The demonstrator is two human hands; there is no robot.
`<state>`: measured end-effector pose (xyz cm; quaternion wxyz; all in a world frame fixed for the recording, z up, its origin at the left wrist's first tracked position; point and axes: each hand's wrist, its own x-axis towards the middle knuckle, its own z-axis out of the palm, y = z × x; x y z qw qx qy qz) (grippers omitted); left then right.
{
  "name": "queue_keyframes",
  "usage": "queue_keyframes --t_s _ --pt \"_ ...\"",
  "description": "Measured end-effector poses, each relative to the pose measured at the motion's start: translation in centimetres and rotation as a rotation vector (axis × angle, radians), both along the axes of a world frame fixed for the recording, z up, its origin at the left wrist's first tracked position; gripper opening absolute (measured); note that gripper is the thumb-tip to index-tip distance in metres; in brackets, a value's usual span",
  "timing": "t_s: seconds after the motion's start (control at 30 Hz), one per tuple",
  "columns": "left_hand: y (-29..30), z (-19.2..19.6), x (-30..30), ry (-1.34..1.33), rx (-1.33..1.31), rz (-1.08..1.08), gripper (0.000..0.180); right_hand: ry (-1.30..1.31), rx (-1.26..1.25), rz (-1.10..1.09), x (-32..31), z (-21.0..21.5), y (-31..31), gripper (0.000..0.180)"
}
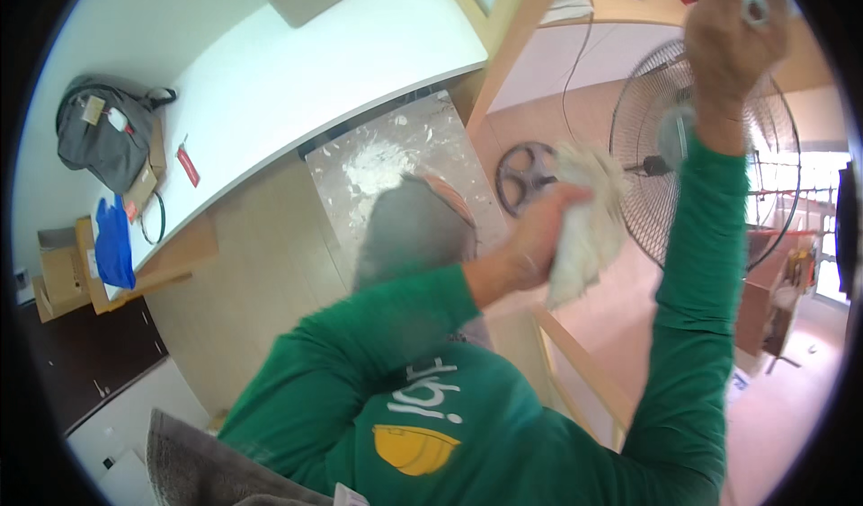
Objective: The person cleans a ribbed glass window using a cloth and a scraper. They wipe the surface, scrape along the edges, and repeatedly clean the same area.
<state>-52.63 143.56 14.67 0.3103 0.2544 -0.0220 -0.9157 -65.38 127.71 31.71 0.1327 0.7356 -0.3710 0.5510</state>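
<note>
The left hand is closed around a crumpled white rag, held at chest height just before the pedestal fan. Higher and farther, the right hand is raised, fingers curled around a small, indistinct object.

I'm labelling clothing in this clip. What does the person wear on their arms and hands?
Both arms are in long green sleeves reaching to the wrists, part of a green top with white and yellow printing. The left hand and right hand are bare: no gloves. Whether anything is worn on them can't be told.
</note>
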Motion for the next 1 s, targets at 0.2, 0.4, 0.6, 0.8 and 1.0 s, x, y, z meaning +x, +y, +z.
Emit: queue_keyframes --t_s 0.2,0.4,0.6,0.8,1.0 --pt "-0.5 4.8 -2.9 0.029 0.313 -0.131 0.037 0.362 0.689 0.155 4.7 14.3 -2.7 0.038" --pt "-2.7 -1.1 4.1 0.092 0.371 0.044 0.039 0.229 1.112 0.097 5.3 12.3 3.2 0.038" --pt "-2.9 1.5 9.0 -0.024 0.379 0.178 0.045 -0.006 1.046 0.279 11.2 14.5 2.2 0.034" --pt "-2.9 7.5 18.6 -0.204 0.375 0.249 0.056 -0.341 0.998 0.078 3.0 15.4 2.4 0.030" --pt "-5.5 12.9 23.4 -0.303 0.297 0.437 0.052 -0.786 0.900 -0.227 -2.0 19.7 1.6 0.035"
